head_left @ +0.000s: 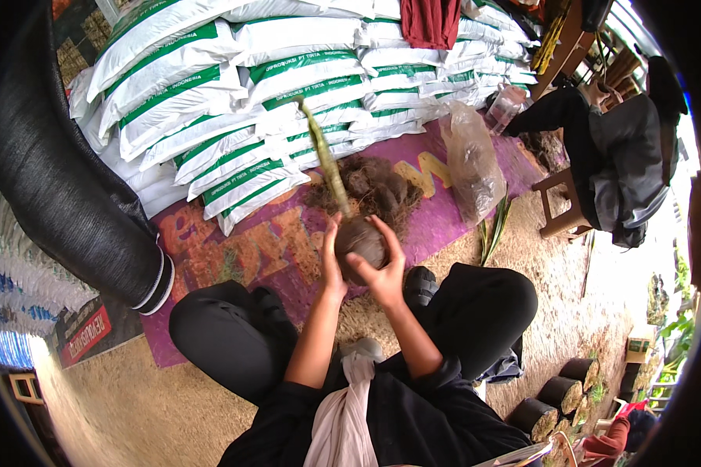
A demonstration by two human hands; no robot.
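A round brown coconut (364,240) with a long green-yellow shoot (331,171) rising from it is held out in front of me, between my knees. My left hand (333,261) presses against its left side, fingers pointing up. On the other side my right hand (383,271) cups it, with the thumb laid across its near face. Just beyond the coconut, a heap of brown fibrous husks (378,183) lies on the purple painted banner (210,268). The shoot leans away and to the left, its tip in front of the stacked sacks.
White and green sacks (249,117) are piled along the far side. A clear plastic bag (473,159) stands right of the husks. At the right, another person (619,148) sits on a brown stool (562,204). A large black roll (62,163) curves along the left. Black planting bags (557,393) stand lower right.
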